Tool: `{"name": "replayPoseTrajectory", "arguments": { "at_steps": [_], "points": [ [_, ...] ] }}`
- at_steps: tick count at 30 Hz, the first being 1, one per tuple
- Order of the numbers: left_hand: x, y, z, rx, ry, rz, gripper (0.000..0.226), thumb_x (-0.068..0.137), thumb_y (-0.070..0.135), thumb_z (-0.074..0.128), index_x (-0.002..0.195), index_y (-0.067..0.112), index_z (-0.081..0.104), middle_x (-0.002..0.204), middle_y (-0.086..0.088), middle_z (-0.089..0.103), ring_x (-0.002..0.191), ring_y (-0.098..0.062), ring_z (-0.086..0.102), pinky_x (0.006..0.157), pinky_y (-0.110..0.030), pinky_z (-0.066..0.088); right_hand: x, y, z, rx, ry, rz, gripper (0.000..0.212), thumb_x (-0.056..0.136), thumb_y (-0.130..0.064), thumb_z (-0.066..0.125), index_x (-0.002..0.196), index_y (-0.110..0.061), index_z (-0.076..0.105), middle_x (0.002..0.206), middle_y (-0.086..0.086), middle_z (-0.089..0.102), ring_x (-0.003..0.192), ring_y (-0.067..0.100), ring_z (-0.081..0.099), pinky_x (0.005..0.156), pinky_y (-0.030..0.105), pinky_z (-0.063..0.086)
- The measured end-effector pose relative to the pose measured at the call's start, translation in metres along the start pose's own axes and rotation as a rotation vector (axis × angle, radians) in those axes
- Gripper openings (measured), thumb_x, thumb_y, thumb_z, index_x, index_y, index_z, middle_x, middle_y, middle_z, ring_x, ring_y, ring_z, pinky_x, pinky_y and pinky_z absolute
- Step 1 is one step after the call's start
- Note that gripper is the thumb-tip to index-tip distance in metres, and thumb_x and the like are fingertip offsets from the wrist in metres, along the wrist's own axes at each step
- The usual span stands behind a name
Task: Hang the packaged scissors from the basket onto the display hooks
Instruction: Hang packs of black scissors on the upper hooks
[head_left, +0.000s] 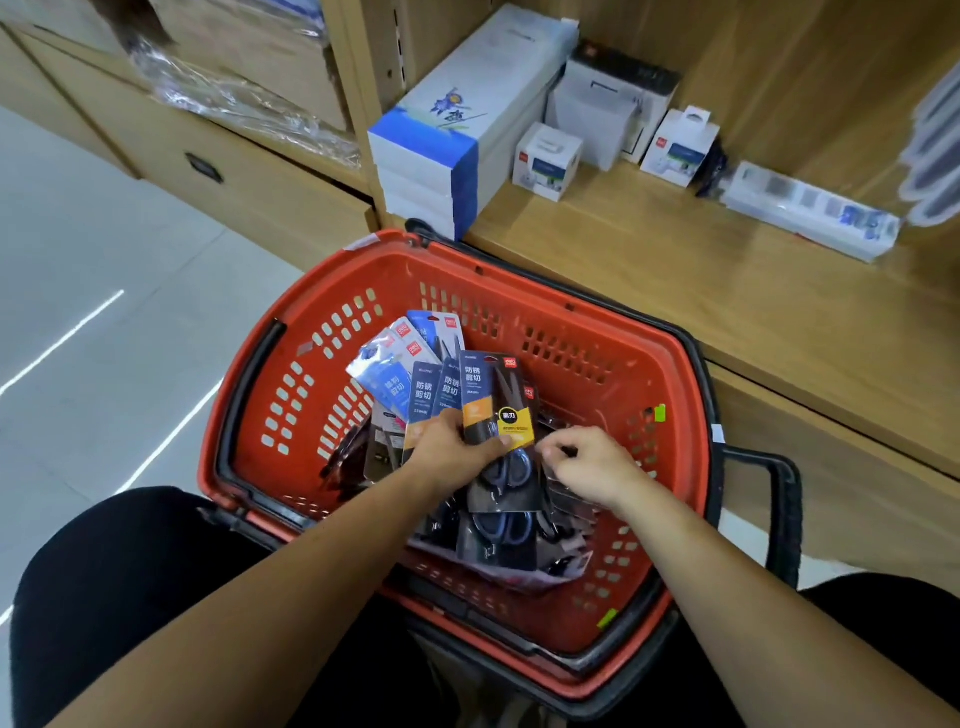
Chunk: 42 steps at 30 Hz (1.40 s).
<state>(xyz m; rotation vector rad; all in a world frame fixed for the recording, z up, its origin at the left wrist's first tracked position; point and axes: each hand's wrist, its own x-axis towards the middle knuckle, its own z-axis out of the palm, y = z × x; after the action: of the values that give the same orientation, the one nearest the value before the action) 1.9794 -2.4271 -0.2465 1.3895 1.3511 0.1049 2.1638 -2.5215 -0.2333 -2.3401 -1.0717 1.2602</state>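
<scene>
Pale glossy floor tiles (104, 244) on the left catching a couple of bright light streaks (62, 340), and light wood shelving (675, 301) running along the back and right, with a drawer front (270, 192) that's got a dark recessed handle (204, 167).

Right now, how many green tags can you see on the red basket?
2. One green tag sits high on the red basket's right wall; the other is at its near-right corner. More may hide under the scissors packs.
</scene>
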Motion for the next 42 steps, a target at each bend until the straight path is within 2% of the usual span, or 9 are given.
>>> {"name": "replayPoseTrajectory", "arguments": {
  "at_steps": [8,13,18,24,27,31,36,40,42],
  "points": [
    [-0.010,0.002,-0.008,0.117,-0.098,0.050,0.081,0.080,0.030,0.091,0.145,0.027,0.044,0.110,0.011,0.067,0.106,-0.016,0.067,0.097,-0.037,0.056,-0.003,-0.008,-0.001,0.215,0.087,-0.048,0.026,0.107,-0.020,0.055,0.126,-0.028,0.071,0.109,-0.011,0.071,0.108,0.014,0.065,0.096,0.032,0.048],
    [-0.012,-0.007,-0.017,-0.030,-0.119,-0.001,0.101,0.072,0.059,0.084,0.144,0.079,0.016,0.139,0.007,0.059,0.135,-0.019,0.053,0.116,-0.048,0.045,-0.008,-0.009,0.005,0.201,0.084,-0.089,0.030,0.104,-0.026,0.062,0.133,-0.025,0.068,0.108,-0.014,0.068,0.108,0.011,0.064,0.110,0.040,0.049],
    [-0.030,0.002,-0.040,-0.162,-0.106,0.033,0.092,0.093,0.027,0.080,0.164,0.025,0.023,0.144,-0.001,0.063,0.121,-0.020,0.068,0.109,-0.046,0.053,-0.024,-0.018,-0.001,0.171,0.180,-0.224,0.057,0.104,-0.032,0.064,0.157,-0.031,0.045,0.150,-0.006,0.051,0.143,0.016,0.047,0.122,0.042,0.038],
    [-0.053,0.039,-0.076,0.049,-0.156,0.200,0.092,0.083,0.022,0.090,0.158,0.019,0.036,0.134,0.002,0.066,0.114,-0.009,0.068,0.078,-0.015,0.058,-0.044,-0.089,-0.050,-0.660,0.029,-0.707,0.128,0.078,-0.049,0.089,0.166,-0.043,-0.003,0.176,-0.013,-0.008,0.160,0.010,-0.018,0.131,0.047,-0.009],
    [-0.068,0.069,-0.088,0.194,-0.193,0.310,0.092,0.078,0.020,0.094,0.152,0.027,0.040,0.130,0.007,0.060,0.120,-0.007,0.060,0.077,-0.008,0.053,-0.046,-0.125,-0.071,-0.881,-0.052,-0.689,0.138,0.062,-0.066,0.090,0.167,-0.039,0.005,0.173,-0.005,0.026,0.162,0.016,0.011,0.129,0.050,-0.011],
    [-0.077,0.086,-0.100,0.281,-0.200,0.325,0.079,0.071,0.026,0.098,0.138,0.023,0.056,0.115,0.000,0.073,0.101,-0.015,0.075,0.093,-0.039,0.062,-0.055,-0.136,-0.080,-0.717,-0.172,-0.519,0.122,0.055,-0.061,0.097,0.158,-0.041,0.034,0.143,-0.007,0.063,0.128,0.022,0.060,0.095,0.035,0.046],
    [-0.075,0.095,-0.126,0.448,0.031,0.384,0.069,0.073,0.053,0.091,0.128,0.021,0.067,0.110,0.002,0.074,0.098,-0.014,0.072,0.088,-0.034,0.060,-0.047,-0.105,-0.066,-0.288,-0.135,-0.402,0.069,0.049,-0.072,0.094,0.097,-0.030,0.067,0.090,-0.008,0.070,0.085,0.018,0.068,0.081,0.045,0.055],
    [-0.080,0.071,-0.122,0.194,0.341,0.365,0.079,0.088,0.058,0.076,0.149,0.014,0.051,0.138,-0.002,0.063,0.120,-0.021,0.063,0.105,-0.043,0.052,-0.053,-0.090,-0.069,0.219,-0.023,-0.284,0.051,0.069,-0.041,0.098,0.105,-0.018,0.072,0.096,-0.002,0.077,0.090,0.017,0.073,0.075,0.030,0.051],
    [-0.089,0.055,-0.105,0.074,0.203,0.241,0.092,0.087,0.072,0.067,0.154,0.012,0.045,0.137,-0.004,0.064,0.118,-0.021,0.065,0.104,-0.044,0.054,-0.057,-0.089,-0.062,0.448,0.051,-0.220,0.050,0.075,-0.041,0.095,0.112,-0.019,0.070,0.106,0.003,0.077,0.099,0.023,0.074,0.083,0.035,0.057]
  ]
}}
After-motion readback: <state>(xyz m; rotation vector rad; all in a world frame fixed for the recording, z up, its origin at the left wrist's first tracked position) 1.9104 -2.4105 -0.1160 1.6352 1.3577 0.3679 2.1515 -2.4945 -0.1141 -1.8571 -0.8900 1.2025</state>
